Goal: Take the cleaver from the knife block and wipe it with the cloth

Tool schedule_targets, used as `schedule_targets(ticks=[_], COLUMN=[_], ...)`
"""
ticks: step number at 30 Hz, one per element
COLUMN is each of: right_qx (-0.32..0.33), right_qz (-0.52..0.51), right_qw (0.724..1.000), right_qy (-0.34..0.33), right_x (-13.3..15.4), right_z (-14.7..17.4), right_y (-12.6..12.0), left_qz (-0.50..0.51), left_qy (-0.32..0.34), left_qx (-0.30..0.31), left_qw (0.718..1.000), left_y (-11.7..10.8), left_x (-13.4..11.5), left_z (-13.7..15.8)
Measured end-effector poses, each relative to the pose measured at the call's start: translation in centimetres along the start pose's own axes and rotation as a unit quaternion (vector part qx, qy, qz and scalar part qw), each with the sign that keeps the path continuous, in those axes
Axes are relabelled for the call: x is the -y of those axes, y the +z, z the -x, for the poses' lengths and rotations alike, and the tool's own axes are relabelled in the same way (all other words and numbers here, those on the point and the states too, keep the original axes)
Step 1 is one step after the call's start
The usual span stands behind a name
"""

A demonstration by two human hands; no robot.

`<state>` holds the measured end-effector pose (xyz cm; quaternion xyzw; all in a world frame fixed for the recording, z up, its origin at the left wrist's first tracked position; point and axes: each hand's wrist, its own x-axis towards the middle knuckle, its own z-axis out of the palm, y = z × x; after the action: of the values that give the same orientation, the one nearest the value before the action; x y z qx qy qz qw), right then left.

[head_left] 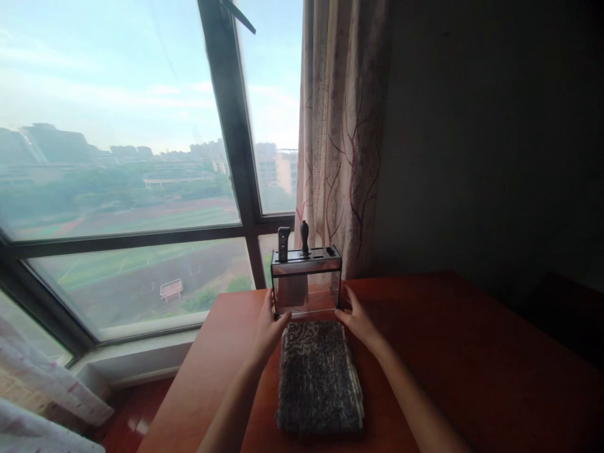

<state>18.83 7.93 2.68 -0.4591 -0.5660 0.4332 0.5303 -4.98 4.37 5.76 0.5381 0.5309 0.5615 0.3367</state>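
Note:
A knife holder (306,269) with a dark frame and a see-through front stands upright on the table, beyond a folded towel. Two black handles, one flat with holes (283,244) and one rounded (304,238), stick up from its slotted top. A wide dark blade shows through the front below. My left hand (272,324) grips the holder's lower left side, thumb in front at the base. At the lower right corner my right hand (352,314) does the same, with its fingers along the side. The grey patterned towel (321,377) lies between my forearms.
The reddish-brown wooden table (425,352) spreads to the right and ends at an edge on the left. Behind it are a large window (117,236) and a patterned curtain (344,126). Another curtain (42,371) hangs at the lower left.

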Motion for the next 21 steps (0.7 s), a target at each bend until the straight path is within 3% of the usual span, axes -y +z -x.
schedule_targets(ticks=[6, 11, 14, 17, 21], right_qx=[-0.003, 0.005, -0.036, -0.100, -0.096], right_qz=[-0.001, -0.004, -0.020, -0.050, -0.159], right_qw=[0.998, 0.999, 0.999, 0.989, 0.962], right_qy=[-0.062, -0.047, 0.009, 0.102, 0.198], right_x=[0.5, 0.8, 0.1, -1.0, -1.6], right_z=[-0.4, -0.1, 0.7, 2.3, 4.9], right_y=[1.4, 1.2, 0.6, -0.1, -0.8], left_qz=[-0.003, 0.012, 0.005, -0.018, 0.048], left_qy=[-0.006, -0.012, -0.034, -0.110, -0.196], left_qx=[0.003, 0.011, -0.003, -0.033, -0.024], left_qw=[1.000, 1.000, 0.999, 0.993, 0.979], left_y=[0.1, -0.2, -0.4, -0.9, -1.3], left_x=[0.3, 0.0, 0.3, 1.2, 1.7], left_z=[-0.6, -0.7, -0.2, 1.1, 3.5])
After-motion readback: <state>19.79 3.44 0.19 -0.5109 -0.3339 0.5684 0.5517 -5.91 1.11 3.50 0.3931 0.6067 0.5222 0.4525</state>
